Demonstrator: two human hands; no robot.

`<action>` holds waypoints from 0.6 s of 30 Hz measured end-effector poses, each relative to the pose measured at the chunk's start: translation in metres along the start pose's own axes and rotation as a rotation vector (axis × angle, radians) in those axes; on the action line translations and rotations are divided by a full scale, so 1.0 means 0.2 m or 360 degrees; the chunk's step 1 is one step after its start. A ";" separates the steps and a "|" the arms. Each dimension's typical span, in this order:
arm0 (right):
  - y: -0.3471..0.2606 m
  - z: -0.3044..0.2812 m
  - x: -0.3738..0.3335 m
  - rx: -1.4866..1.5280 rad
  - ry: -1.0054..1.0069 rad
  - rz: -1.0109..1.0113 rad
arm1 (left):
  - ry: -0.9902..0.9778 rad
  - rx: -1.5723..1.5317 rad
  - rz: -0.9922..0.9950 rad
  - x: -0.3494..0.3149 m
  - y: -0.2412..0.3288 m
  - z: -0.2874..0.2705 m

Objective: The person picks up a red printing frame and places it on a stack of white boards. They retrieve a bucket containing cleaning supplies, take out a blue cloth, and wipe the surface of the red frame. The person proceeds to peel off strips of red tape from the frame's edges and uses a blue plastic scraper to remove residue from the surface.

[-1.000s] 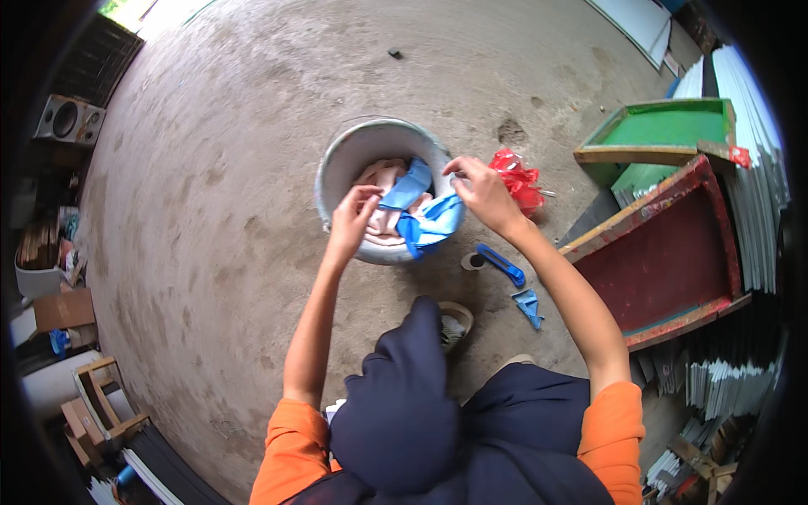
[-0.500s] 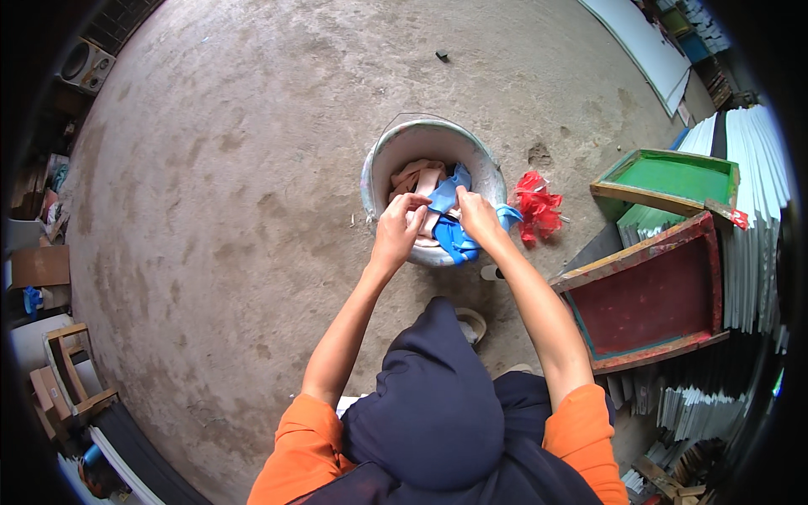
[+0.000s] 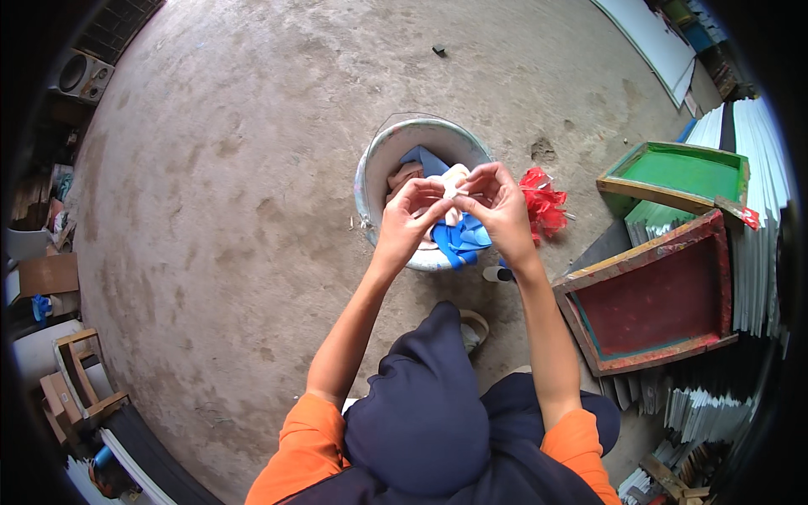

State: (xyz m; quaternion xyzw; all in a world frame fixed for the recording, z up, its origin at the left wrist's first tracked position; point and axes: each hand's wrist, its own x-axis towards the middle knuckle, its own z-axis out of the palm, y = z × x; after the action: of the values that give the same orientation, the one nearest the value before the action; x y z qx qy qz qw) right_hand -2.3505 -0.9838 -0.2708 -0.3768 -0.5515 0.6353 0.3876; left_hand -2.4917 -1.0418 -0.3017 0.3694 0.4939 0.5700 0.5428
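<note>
Above a paint-stained bucket (image 3: 368, 181), my left hand (image 3: 412, 220) and my right hand (image 3: 502, 210) meet at their fingertips. Both pinch a small, crumpled cream cloth (image 3: 453, 180) between thumb and fingers. Inside the bucket lie a blue cloth (image 3: 461, 240), a grey-blue cloth (image 3: 425, 160) and a pinkish cloth (image 3: 406, 174). Part of the blue cloth hangs toward the near rim. My hands hide some of the bucket's contents and most of its right side.
Red plastic scraps (image 3: 544, 202) lie on the floor right of the bucket. A small bottle (image 3: 498, 273) stands near its lower right. Further right, a green screen frame (image 3: 677, 174) and a red one (image 3: 652, 295) lean by stacked white sheets (image 3: 762, 227). Wooden frames (image 3: 80, 370) line the left side.
Both hands have lifted and turned toward each other, fingertips now together on the cream cloth. The blue cloth that was near them now lies lower in the bucket.
</note>
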 end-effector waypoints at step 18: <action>0.11 -0.11 -0.16 0.0345 0.0415 0.0067 | -0.0151 0.0792 0.0528 0.01 -0.01 0.09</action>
State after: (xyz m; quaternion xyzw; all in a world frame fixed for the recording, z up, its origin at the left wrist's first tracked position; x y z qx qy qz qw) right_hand -2.3188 -1.0060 -0.2939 -0.4235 -0.4168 0.6448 0.4808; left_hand -2.4748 -1.0368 -0.2992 0.5929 0.5253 0.4947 0.3575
